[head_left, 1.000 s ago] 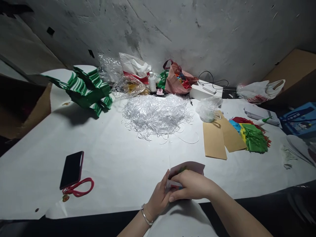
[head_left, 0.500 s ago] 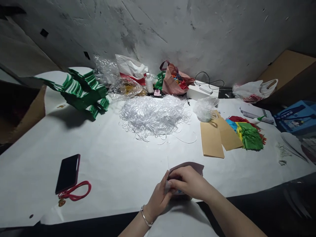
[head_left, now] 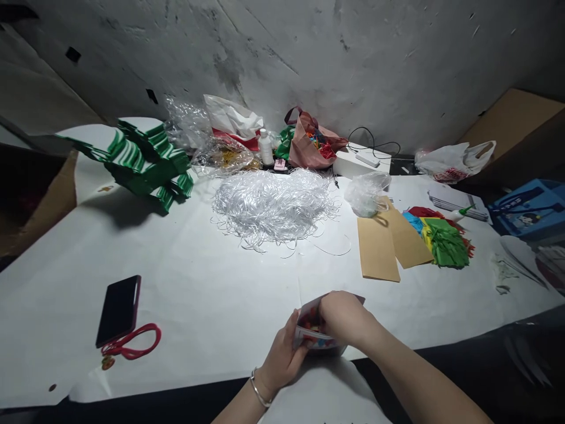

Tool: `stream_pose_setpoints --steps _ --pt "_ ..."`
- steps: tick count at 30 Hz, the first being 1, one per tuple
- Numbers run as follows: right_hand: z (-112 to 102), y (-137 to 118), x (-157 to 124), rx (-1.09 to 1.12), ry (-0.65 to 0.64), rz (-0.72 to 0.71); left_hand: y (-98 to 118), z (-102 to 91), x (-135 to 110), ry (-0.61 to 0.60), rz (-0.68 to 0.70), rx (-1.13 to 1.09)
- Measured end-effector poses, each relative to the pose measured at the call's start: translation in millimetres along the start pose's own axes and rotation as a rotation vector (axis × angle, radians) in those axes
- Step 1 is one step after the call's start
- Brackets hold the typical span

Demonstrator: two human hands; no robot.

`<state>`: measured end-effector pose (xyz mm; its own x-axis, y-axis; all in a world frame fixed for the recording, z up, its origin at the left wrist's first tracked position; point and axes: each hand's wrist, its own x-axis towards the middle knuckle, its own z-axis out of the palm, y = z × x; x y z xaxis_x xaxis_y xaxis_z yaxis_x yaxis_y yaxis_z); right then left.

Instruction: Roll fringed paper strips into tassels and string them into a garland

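At the table's front edge sits a small printed box (head_left: 323, 340), its flap raised at the back and reddish pieces inside. My left hand (head_left: 283, 353) grips the box's left side, thumb on the front wall and fingers behind. Over the opening, my right hand (head_left: 345, 318) reaches in with its fingertips; the box wall hides them, so I cannot see what they touch. A silver bangle (head_left: 259, 388) circles my left wrist.
A heap of white shiny strands (head_left: 276, 206) lies mid-table. Left are stacked green-and-white pieces (head_left: 141, 162) and a phone (head_left: 118, 310) with a red cord (head_left: 136, 341). Right lie brown envelopes (head_left: 378, 250) and colourful crinkled paper (head_left: 448, 244). Bags and a white bottle (head_left: 266, 147) line the wall.
My right hand has moved from the box's left edge, beside my left fingers, to the right and into the opening. The box's inside now shows. My left hand keeps its hold.
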<state>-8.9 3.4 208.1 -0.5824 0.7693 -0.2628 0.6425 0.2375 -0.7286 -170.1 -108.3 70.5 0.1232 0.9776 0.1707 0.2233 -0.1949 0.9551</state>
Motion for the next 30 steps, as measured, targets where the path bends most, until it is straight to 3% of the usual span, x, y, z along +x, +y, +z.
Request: stream_pose_setpoints --steps 3,6,8,11,13,16,20,26,30 --pt "-8 -3 -2 -0.092 -0.09 0.004 -7 0.4 -1 0.036 0.092 0.078" --pt "-37 -10 -27 -0.134 -0.114 -0.115 -12 0.1 -1 0.072 0.176 0.107" --pt "-59 -6 -52 -0.112 -0.029 -0.204 -12 -0.9 1 0.087 0.229 0.112" --pt "-72 23 -82 0.017 0.254 -0.215 -11 -4.2 4 0.098 0.258 0.125" --pt "-61 51 -91 0.091 0.419 -0.21 -9 -7.5 6 0.097 0.251 0.141" --pt "-25 85 -88 0.196 0.456 -0.263 -8 -14.4 10 0.075 0.264 0.175" --pt "15 97 -79 0.319 0.551 -0.25 -1 -28.8 19 0.028 0.284 0.224" --pt "17 91 -82 0.38 0.612 -0.199 35 -57.8 49 -0.144 0.337 0.302" --pt "15 89 -81 0.381 0.652 -0.218 63 -64.8 71 -0.134 0.24 0.311"
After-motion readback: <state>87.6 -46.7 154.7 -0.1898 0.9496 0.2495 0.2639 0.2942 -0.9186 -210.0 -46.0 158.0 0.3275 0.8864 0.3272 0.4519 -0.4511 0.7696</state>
